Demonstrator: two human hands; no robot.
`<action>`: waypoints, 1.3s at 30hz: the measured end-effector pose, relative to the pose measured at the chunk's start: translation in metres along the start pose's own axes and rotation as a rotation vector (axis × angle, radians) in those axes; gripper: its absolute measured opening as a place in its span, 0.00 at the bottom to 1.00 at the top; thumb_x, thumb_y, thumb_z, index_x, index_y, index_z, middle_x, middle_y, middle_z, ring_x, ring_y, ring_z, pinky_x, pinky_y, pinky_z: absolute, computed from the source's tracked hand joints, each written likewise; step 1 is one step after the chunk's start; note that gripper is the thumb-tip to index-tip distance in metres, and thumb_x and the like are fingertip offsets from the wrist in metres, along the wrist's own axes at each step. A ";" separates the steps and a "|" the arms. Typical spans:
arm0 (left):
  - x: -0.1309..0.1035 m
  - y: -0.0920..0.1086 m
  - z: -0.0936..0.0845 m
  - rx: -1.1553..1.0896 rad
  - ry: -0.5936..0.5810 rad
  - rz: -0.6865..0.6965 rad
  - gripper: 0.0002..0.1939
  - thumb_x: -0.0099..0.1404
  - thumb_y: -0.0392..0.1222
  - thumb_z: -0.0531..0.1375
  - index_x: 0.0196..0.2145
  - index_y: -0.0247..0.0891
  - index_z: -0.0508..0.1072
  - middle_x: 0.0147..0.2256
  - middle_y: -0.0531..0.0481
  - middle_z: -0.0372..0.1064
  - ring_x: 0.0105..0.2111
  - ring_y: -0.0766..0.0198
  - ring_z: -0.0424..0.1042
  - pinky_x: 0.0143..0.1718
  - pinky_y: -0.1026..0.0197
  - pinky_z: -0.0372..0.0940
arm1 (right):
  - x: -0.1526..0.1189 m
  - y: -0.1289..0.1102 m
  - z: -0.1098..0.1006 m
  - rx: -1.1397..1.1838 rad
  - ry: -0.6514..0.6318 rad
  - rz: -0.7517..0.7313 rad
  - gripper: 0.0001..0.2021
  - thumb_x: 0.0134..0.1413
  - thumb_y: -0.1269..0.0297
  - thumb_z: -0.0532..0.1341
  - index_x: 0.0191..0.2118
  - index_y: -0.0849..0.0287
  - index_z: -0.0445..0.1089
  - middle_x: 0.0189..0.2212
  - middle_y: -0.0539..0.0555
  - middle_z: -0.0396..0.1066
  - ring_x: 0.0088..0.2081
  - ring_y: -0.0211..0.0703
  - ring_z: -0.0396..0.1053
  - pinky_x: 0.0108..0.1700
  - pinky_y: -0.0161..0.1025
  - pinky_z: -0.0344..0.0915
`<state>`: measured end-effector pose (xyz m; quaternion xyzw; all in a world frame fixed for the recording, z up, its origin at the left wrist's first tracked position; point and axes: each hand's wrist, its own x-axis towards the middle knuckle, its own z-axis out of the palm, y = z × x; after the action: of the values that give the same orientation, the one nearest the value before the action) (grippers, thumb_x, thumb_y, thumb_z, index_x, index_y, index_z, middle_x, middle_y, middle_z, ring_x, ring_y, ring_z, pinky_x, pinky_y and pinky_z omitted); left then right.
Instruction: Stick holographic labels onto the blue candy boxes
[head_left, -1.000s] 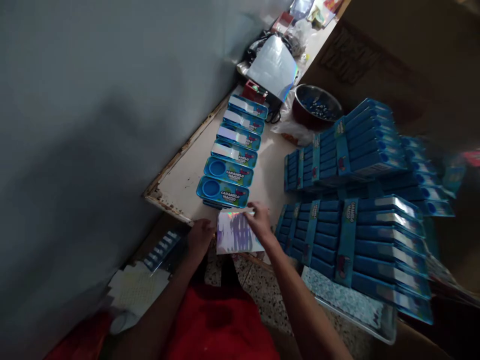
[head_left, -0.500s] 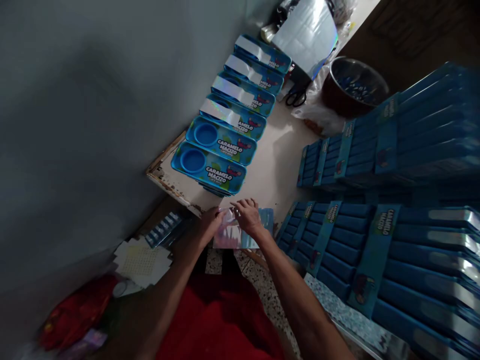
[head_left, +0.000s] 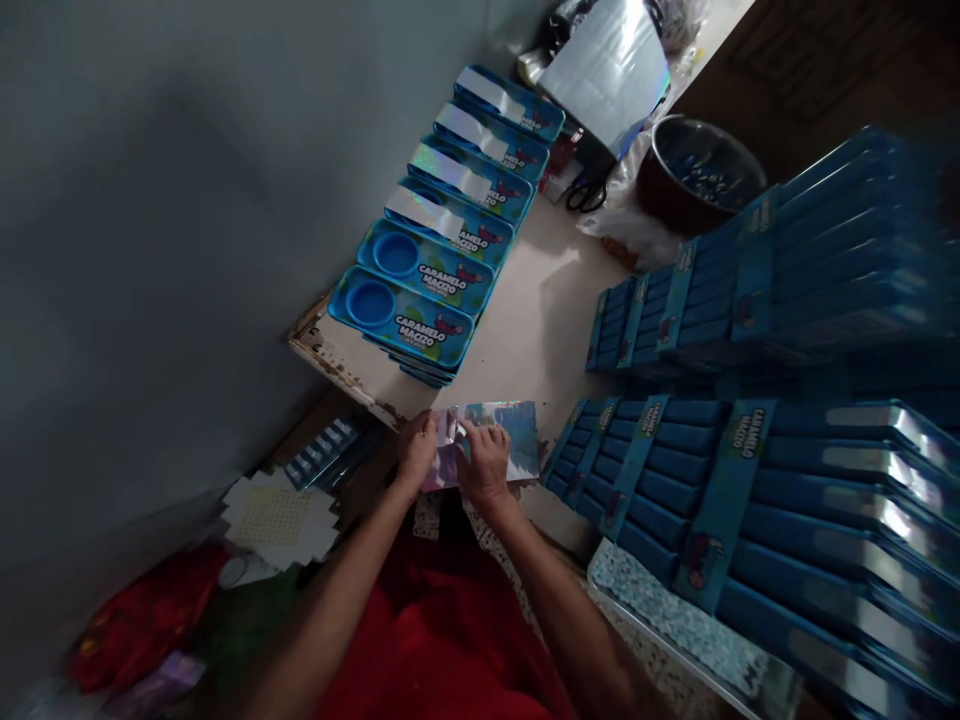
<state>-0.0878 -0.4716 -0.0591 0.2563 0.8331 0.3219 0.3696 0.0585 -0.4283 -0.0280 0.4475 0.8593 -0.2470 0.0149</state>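
A shiny, reflective sheet (head_left: 523,440) lies level at the table's near edge, between and under my hands. My left hand (head_left: 420,450) grips its left end, fingers pressed together at the edge. On the middle of the sheet is my right hand (head_left: 484,460), its fingers bent and pressing on the surface near my left fingertips. Past the hands stands a row of blue printed trays (head_left: 420,325) in overlapping stacks. The nearer two show round blue wells; several farther ones have pale strips across them.
Wrapped stacks of blue boxes (head_left: 660,480) fill the right side. Behind are a metal bowl (head_left: 705,175) with small pieces, black scissors (head_left: 586,194) and a large silvery sheet (head_left: 604,75). A wall runs along the left, with papers (head_left: 281,520) below the table (head_left: 517,330).
The sheet has tilted slightly, and my right hand has moved a little left and down on it. The view has shifted, so the trays and boxes appear farther left.
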 end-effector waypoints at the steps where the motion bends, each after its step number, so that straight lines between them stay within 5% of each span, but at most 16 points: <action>1: -0.001 0.002 -0.001 -0.010 0.002 0.013 0.17 0.71 0.47 0.51 0.39 0.39 0.78 0.43 0.38 0.80 0.46 0.52 0.76 0.53 0.55 0.66 | 0.005 -0.001 -0.006 -0.005 0.016 0.012 0.24 0.71 0.57 0.54 0.69 0.52 0.64 0.52 0.61 0.74 0.55 0.56 0.63 0.65 0.52 0.48; 5: -0.006 0.005 -0.001 -0.064 0.013 0.030 0.18 0.72 0.49 0.52 0.41 0.39 0.78 0.45 0.40 0.80 0.44 0.55 0.77 0.51 0.57 0.67 | 0.024 -0.003 -0.017 -0.065 0.014 -0.070 0.22 0.73 0.58 0.53 0.67 0.48 0.66 0.48 0.60 0.73 0.53 0.56 0.62 0.63 0.53 0.46; 9: -0.006 0.005 -0.001 -0.094 0.042 -0.008 0.18 0.72 0.50 0.52 0.38 0.38 0.77 0.42 0.41 0.80 0.41 0.55 0.76 0.48 0.57 0.68 | 0.016 -0.006 -0.013 -0.090 -0.028 -0.168 0.20 0.72 0.65 0.52 0.65 0.48 0.68 0.44 0.58 0.74 0.51 0.53 0.64 0.64 0.54 0.44; 12: -0.003 0.004 -0.003 -0.103 0.040 -0.013 0.16 0.70 0.48 0.54 0.36 0.38 0.77 0.41 0.41 0.80 0.41 0.55 0.75 0.49 0.56 0.67 | 0.000 -0.012 -0.015 -0.026 0.067 -0.062 0.11 0.69 0.62 0.57 0.49 0.53 0.77 0.40 0.56 0.75 0.47 0.51 0.67 0.59 0.50 0.50; 15: 0.001 0.003 -0.003 -0.120 0.026 -0.031 0.15 0.70 0.47 0.54 0.35 0.37 0.77 0.38 0.41 0.79 0.40 0.53 0.75 0.47 0.54 0.67 | -0.012 -0.018 -0.026 0.075 0.166 0.040 0.05 0.62 0.64 0.62 0.35 0.56 0.75 0.31 0.53 0.74 0.39 0.46 0.68 0.53 0.46 0.54; 20: 0.005 0.010 -0.009 -0.151 0.030 -0.076 0.13 0.69 0.45 0.55 0.33 0.37 0.77 0.38 0.40 0.79 0.42 0.51 0.75 0.50 0.51 0.67 | -0.026 -0.031 -0.068 0.511 0.205 0.181 0.07 0.57 0.60 0.67 0.32 0.57 0.75 0.20 0.45 0.64 0.25 0.37 0.62 0.36 0.38 0.58; 22: -0.001 0.019 -0.020 -0.154 0.045 -0.064 0.10 0.65 0.46 0.61 0.37 0.38 0.78 0.43 0.40 0.79 0.49 0.49 0.74 0.56 0.50 0.65 | -0.031 -0.041 -0.095 0.792 0.167 0.350 0.12 0.54 0.54 0.70 0.31 0.57 0.74 0.18 0.43 0.60 0.22 0.35 0.58 0.29 0.35 0.57; 25: -0.024 0.038 -0.045 -0.354 0.002 -0.078 0.18 0.60 0.53 0.68 0.41 0.37 0.78 0.50 0.38 0.77 0.57 0.46 0.70 0.62 0.49 0.61 | -0.037 -0.058 -0.138 1.181 0.056 0.524 0.19 0.46 0.50 0.75 0.29 0.58 0.71 0.18 0.42 0.61 0.19 0.33 0.58 0.23 0.31 0.58; 29: -0.064 0.070 -0.079 -0.825 -0.406 -0.207 0.37 0.60 0.73 0.61 0.45 0.34 0.79 0.45 0.35 0.79 0.46 0.47 0.78 0.51 0.46 0.72 | -0.043 -0.077 -0.181 1.444 -0.091 0.549 0.20 0.40 0.53 0.79 0.29 0.59 0.70 0.21 0.45 0.68 0.21 0.33 0.64 0.24 0.32 0.67; 32: -0.086 0.095 -0.101 -1.033 -0.560 -0.263 0.37 0.55 0.73 0.66 0.44 0.34 0.80 0.41 0.37 0.80 0.39 0.51 0.80 0.44 0.49 0.74 | -0.045 -0.086 -0.197 1.510 -0.100 0.551 0.21 0.38 0.54 0.80 0.28 0.58 0.70 0.21 0.45 0.68 0.21 0.33 0.64 0.26 0.34 0.72; 35: -0.099 0.116 -0.123 -1.038 -0.463 -0.263 0.28 0.49 0.59 0.76 0.36 0.33 0.80 0.36 0.41 0.80 0.34 0.58 0.78 0.42 0.54 0.75 | -0.046 -0.093 -0.202 1.505 -0.101 0.557 0.21 0.38 0.54 0.80 0.28 0.58 0.70 0.20 0.44 0.67 0.20 0.34 0.64 0.23 0.34 0.71; 39: -0.110 0.145 -0.155 -0.888 -0.296 -0.223 0.21 0.52 0.54 0.75 0.31 0.33 0.79 0.31 0.46 0.78 0.29 0.63 0.75 0.35 0.62 0.73 | -0.048 -0.111 -0.206 1.443 0.032 0.566 0.21 0.39 0.52 0.79 0.26 0.60 0.71 0.20 0.46 0.68 0.19 0.33 0.64 0.20 0.32 0.68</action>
<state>-0.1157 -0.5030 0.1761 0.0260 0.5758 0.5651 0.5902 0.0411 -0.4277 0.2100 0.5524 0.3387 -0.7260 -0.2303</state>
